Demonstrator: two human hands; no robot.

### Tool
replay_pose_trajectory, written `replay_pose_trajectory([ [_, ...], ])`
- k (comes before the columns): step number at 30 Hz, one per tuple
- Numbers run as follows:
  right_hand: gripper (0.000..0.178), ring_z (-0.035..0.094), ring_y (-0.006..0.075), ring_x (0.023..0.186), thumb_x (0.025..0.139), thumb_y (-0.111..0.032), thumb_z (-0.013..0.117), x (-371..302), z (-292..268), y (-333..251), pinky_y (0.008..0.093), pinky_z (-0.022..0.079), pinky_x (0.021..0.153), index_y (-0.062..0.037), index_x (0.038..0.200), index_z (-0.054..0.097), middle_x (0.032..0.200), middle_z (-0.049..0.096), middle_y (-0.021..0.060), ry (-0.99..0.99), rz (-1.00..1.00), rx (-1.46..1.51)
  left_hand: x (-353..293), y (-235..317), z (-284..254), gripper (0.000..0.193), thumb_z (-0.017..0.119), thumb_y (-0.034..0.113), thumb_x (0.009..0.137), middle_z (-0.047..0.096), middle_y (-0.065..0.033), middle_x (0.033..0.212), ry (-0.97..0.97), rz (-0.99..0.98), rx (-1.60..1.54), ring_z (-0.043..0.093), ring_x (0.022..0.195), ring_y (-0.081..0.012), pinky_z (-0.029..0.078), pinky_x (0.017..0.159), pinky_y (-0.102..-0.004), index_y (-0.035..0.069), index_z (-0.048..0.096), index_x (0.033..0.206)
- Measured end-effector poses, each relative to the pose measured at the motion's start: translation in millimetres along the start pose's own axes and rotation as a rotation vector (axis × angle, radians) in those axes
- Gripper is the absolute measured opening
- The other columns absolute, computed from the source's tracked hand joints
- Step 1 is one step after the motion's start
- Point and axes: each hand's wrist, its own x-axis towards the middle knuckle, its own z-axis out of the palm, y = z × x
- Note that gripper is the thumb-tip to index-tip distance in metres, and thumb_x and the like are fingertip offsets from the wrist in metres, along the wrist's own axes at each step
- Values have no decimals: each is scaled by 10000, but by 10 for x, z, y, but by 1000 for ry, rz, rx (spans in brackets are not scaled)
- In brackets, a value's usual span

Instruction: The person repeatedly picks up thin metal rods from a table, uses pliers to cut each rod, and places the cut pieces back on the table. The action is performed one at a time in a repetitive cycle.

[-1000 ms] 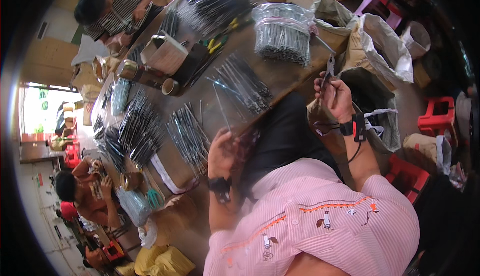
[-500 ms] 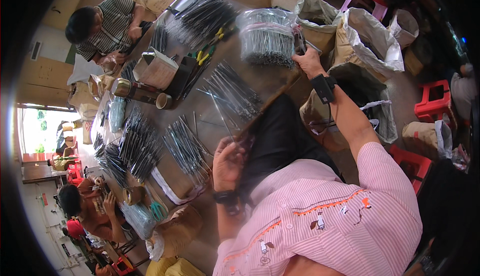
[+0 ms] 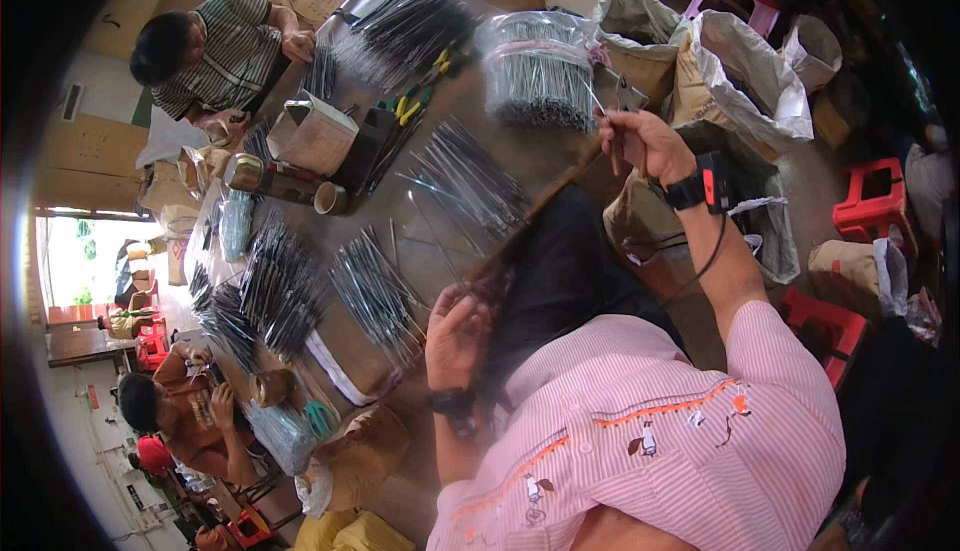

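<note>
My left hand (image 3: 456, 341) is above the near table edge, fingers curled around the lower end of a thin metal rod (image 3: 434, 236) that slants up and away. My right hand (image 3: 645, 143) is at the right table edge, its fingertips pinched on another slender rod (image 3: 597, 97), of which only a short pale length shows. Just beyond it stands a thick bundle of thin rods (image 3: 540, 76) wrapped in clear plastic. Loose dark rods (image 3: 468, 176) lie in a pile between my hands, with a second pile (image 3: 375, 286) left of my left hand.
More rod heaps lie on the table at far (image 3: 400, 36) and left (image 3: 280, 276). Yellow-handled pliers (image 3: 408, 111), an open box (image 3: 312, 134) and a metal flask (image 3: 265, 176) sit mid-table. Open sacks (image 3: 745, 81) and red stools (image 3: 868, 201) crowd the right. Two people work at left.
My right hand has drawn back from the wrapped bundle's right side and turned, a thin rod now at its fingertips. The left hand keeps its rod, nearly in place.
</note>
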Motion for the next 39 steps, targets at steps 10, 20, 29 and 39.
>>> replay_pose_trajectory([
  [10, 139, 610, 182, 727, 918, -137, 582, 181, 163, 180, 323, 529, 685, -5, 961, 568, 778, 600, 64, -11, -17, 109, 68, -113, 37, 308, 670, 47, 818, 644, -86, 954, -61, -28, 118, 652, 818, -205, 502, 690, -243, 18, 568, 1107],
  [20, 205, 626, 176, 677, 852, -87, 665, -592, 980, 751, 294, 529, 634, -41, 1004, 536, 796, 623, 83, -27, -68, -350, 125, -217, 334, 214, 635, -18, 824, 615, -114, 947, -148, 34, 264, 673, 867, -262, 564, 769, -311, -36, 553, 1021],
  [29, 145, 633, 126, 668, 842, -39, 678, -732, 1246, 1096, 247, 513, 579, -22, 945, 577, 797, 647, 67, -52, -168, -563, 182, -213, 518, 176, 664, -59, 805, 647, -90, 842, -224, 247, 345, 680, 776, -192, 571, 708, -285, -18, 567, 946],
  [39, 104, 626, 103, 652, 852, -36, 668, -729, 1263, 1150, 217, 475, 471, -22, 917, 588, 752, 644, 55, 14, -346, -582, 126, -184, 437, 112, 659, -23, 796, 669, -77, 826, -147, 268, 380, 672, 755, -172, 536, 692, -253, 4, 613, 895],
])
